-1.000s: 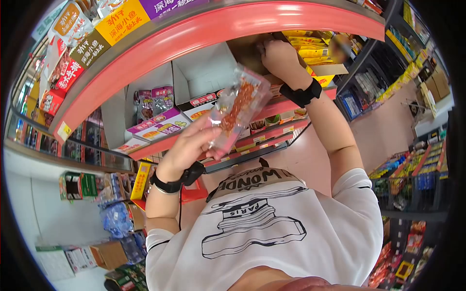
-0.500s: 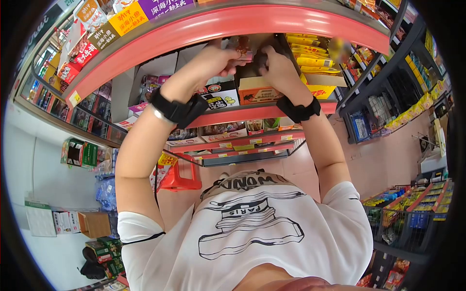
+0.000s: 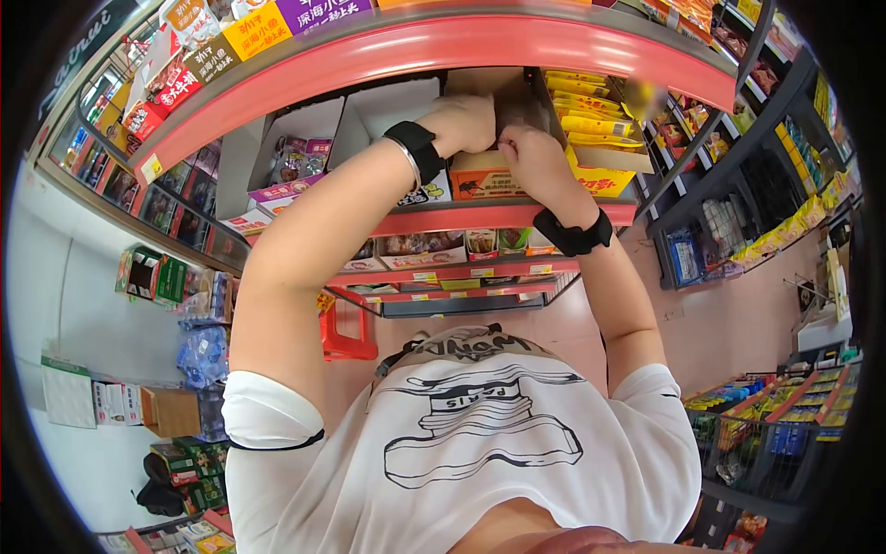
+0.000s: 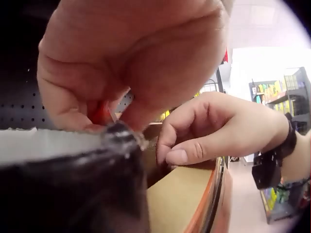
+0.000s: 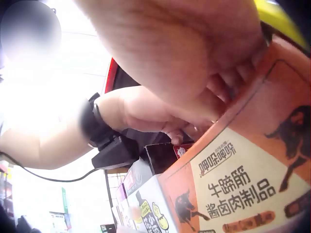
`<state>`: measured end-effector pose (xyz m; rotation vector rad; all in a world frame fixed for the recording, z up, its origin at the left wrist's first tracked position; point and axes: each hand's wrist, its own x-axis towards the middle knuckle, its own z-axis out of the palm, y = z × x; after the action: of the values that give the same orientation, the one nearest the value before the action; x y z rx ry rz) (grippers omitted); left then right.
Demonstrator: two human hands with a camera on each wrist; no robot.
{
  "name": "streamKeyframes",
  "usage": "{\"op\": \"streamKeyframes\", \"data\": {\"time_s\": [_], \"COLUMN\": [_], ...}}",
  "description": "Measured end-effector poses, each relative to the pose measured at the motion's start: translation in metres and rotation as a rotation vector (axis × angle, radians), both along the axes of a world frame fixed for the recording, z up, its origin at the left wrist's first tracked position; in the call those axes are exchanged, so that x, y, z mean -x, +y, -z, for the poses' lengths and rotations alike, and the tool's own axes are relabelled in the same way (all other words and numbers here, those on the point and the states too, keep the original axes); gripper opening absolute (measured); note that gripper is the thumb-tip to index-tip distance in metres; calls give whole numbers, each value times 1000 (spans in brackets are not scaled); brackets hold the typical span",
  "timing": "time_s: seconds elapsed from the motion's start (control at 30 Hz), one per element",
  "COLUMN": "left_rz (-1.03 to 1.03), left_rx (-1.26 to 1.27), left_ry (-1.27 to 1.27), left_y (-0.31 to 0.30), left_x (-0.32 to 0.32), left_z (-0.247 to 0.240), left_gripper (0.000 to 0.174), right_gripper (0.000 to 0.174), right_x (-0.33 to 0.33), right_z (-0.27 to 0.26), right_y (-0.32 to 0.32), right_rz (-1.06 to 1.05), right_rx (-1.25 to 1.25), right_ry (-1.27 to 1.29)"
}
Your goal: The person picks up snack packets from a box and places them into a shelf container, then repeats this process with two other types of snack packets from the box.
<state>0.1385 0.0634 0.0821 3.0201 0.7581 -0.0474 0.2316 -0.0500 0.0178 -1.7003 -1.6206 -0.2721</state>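
Observation:
Inside an open orange box (image 3: pixel 484 182) on the shelf, both hands are close together. My left hand (image 3: pixel 466 125) reaches in from the left with fingers curled; the left wrist view shows the hand (image 4: pixel 131 53) gripping a small red packet (image 4: pixel 101 114), mostly hidden by the palm. My right hand (image 3: pixel 540 162) is at the box's right side, fingers bent and thumb near the index finger; whether it pinches anything cannot be told. In the right wrist view, the box front (image 5: pixel 233 179) hides the fingertips of the right hand (image 5: pixel 194 53), with the left hand (image 5: pixel 150 111) beyond.
Left of the orange box stand a white box (image 3: pixel 378 115) and a box of small packets (image 3: pixel 293 166). Yellow packets (image 3: pixel 595 125) fill a box on the right. A red shelf edge (image 3: pixel 443 51) crosses above the hands, another (image 3: pixel 415 220) below. A red stool (image 3: pixel 346 328) stands underneath.
My left hand has carried the clear-and-red packet from in front of the shelf up and right into the orange box. My right hand has stayed around the box and shifted slightly downward.

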Motion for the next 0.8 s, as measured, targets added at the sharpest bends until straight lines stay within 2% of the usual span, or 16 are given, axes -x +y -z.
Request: {"op": "streamKeyframes", "data": {"time_s": [0.03, 0.07, 0.1, 0.2, 0.23, 0.3, 0.37, 0.43, 0.47, 0.5, 0.57, 0.63, 0.7, 0.77, 0.8], "left_rz": [12, -14, -15, 109, 103, 121, 8, 198, 180, 193, 178, 17, -84, -161, -237], "left_rx": [-18, -7, -4, 25, 29, -45, 129, -15, -12, 180, 476, 788, 962, 980, 939], "left_ry": [-52, 59, 58, -194, -195, -344, -346, -560, -566, -607, -607, -599, -614, -644, -611], "left_y": [-6, -6, -5, -2, -4, -11, -32, -17, -18, -27, -44, -54, -58, -60, -61], "left_x": [1, -2, -2, 17, 27, 51, 84, 114, 131, 150, 189, 226, 262, 298, 317], "left_z": [-1, -3, -3, -9, -14, -27, -50, -33, -32, -33, -36, -18, 12, 47, 67], "left_gripper": [45, 43, 43, 37, 37, 35, 35, 34, 34, 32, 29, 31, 35, 38, 39], "right_gripper": [8, 8, 7, 8, 8, 15, 16, 18, 17, 16, 15, 15, 16, 15, 16], "right_x": [0, 1, 1, 7, 9, 15, 20, 27, 33, 38, 49, 64, 79, 97, 106], "right_z": [1, 2, 3, -2, -5, -9, -13, -14, -14, -12, -11, -11, 0, 14, 20], "right_y": [-1, -1, -2, -9, -11, -16, -23, -31, -37, -42, -49, -54, -51, -49, -45], "right_rz": [-1, -8, -16, -21, -27, -85, -108, -139, -156, -172, -190, -294, -384, -467, -513], "right_rx": [2, 7, 12, -21, -16, -189, -259, -327, -303, -276, -311, -242, -228, -45, -18], "right_ry": [0, -12, -24, -14, -14, 36, 44, 49, 192, 335, 265, 176, 162, 248, 203]}}
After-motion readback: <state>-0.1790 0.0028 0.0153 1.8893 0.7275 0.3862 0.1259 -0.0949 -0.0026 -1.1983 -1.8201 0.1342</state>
